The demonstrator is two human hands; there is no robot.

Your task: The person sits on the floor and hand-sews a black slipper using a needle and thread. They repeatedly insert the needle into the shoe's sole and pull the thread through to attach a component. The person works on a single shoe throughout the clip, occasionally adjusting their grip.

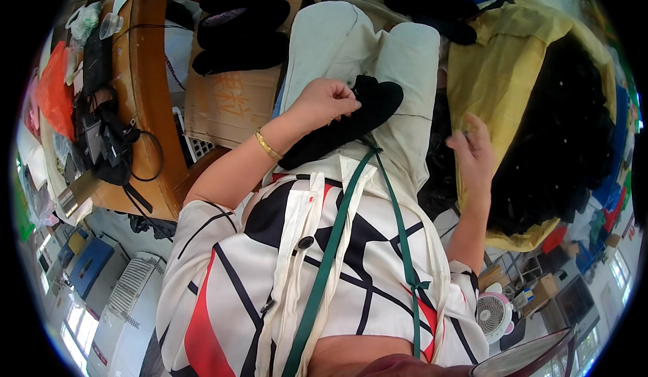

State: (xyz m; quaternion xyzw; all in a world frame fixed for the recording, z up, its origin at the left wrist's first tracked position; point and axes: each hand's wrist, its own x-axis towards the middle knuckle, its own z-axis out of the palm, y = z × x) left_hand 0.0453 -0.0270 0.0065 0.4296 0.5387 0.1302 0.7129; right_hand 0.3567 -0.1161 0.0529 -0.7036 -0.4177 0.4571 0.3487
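A black cloth shoe [380, 105] lies slantwise across my lap, on the pale apron [332, 33] that covers my legs. My left hand [325, 101] is over the shoe's middle, its thumb and fingers pinched together at the upper. Part of the shoe is hidden behind that hand and forearm. Off to the right, away from the shoe, my right hand [474, 149] is raised beside a yellow sack [489, 56]. Its fingers are bent with thumb and fingertips close, slightly blurred; anything between them is too small to make out.
Several black shoes [244, 22] rest on a cardboard box [233, 103] at the upper left. Beside it stands a wooden table [138, 60] with black straps [111, 141] and an orange bag [55, 90]. Many black pieces [553, 141] fill the yellow sack close to my right arm.
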